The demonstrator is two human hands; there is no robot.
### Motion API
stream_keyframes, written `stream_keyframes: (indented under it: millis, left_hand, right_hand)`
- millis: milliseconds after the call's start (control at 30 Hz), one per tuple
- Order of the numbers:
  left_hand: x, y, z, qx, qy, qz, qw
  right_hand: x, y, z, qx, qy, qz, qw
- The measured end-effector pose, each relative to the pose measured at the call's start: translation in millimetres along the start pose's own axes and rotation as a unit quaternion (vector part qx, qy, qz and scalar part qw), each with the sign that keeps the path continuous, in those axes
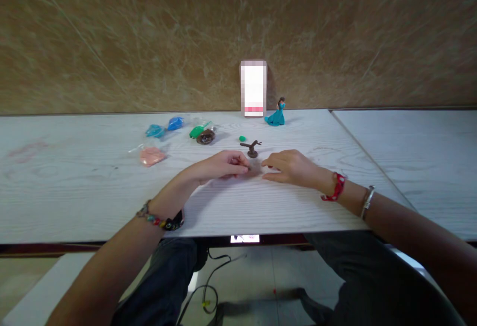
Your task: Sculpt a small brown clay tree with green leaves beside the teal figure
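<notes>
My left hand (230, 164) is closed in a pinch in front of a small brown clay tree shape (252, 151) with a round base and branches. A tiny dark bit shows at its fingertips, too small to name. To the right, my right hand (288, 166) hovers just over the table, thumb and forefinger apart, with nothing visible between them. Behind the brown shape lies a small green clay ball (242, 138). Bags of clay rest at the left: brown (205, 137), green (197, 131), blue (175, 123), light blue (155, 130) and salmon pink (152, 156).
A phone (254, 88) with a bright screen leans on the brown marbled wall (149, 38). Beside it stands a figurine in a teal dress (276, 115). A seam crosses the white table (93, 192) at the right. Cables (204, 286) lie below its front edge.
</notes>
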State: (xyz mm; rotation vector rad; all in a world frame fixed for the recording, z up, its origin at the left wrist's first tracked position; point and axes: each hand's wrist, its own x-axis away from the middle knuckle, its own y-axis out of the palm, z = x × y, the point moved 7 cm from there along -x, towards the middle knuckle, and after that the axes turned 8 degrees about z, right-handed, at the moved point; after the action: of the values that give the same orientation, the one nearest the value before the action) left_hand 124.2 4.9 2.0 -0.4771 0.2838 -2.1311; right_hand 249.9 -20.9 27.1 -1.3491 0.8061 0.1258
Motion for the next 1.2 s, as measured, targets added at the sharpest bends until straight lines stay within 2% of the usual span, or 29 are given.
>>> stream_keyframes:
  millis: [133, 333, 567, 667, 767, 867, 933, 1000, 1200]
  left_hand:
    - [-1.8, 15.8, 0.9, 0.035, -0.010, -0.005, 0.999]
    - [-3.7, 19.6, 5.5, 0.039, 0.014, 0.010, 0.999]
    - [-8.4, 13.7, 6.1, -0.049, 0.078, 0.052, 0.994]
    - [-6.4, 2.2, 6.9, -0.149, 0.089, 0.120, 0.978]
    - [1.3, -16.5, 19.0, -0.266, 0.136, 0.259, 0.918]
    - [9.2, -25.8, 33.4, -0.320, 0.222, 0.375, 0.841]
    - [7.3, -25.7, 36.1, -0.329, 0.263, 0.402, 0.813]
    - [0.6, -23.9, 35.7, -0.335, 0.285, 0.405, 0.802]
    - [-15.0, -20.0, 37.5, -0.333, 0.320, 0.414, 0.785]
  right_hand:
    - [-2.9, 0.1, -12.5, 0.036, -0.029, 0.028, 0.999]
    - [-4.2, 6.2, -14.1, 0.061, -0.041, 0.024, 0.997]
    - [-2.0, 13.8, -5.8, 0.017, -0.002, -0.002, 1.000]
    - [-3.0, 10.1, 9.2, -0.060, 0.065, 0.010, 0.996]
    - [-2.0, 3.3, 42.1, -0.129, 0.202, 0.072, 0.968]
    - [2.1, 8.2, 73.4, -0.221, 0.324, 0.116, 0.912]
    - [1.5, 19.2, 84.2, -0.294, 0.361, 0.107, 0.879]
    - [-1.4, 29.7, 88.1, -0.349, 0.375, 0.083, 0.855]
    - [-8.9, 36.9, 88.8, -0.427, 0.391, 0.070, 0.812]
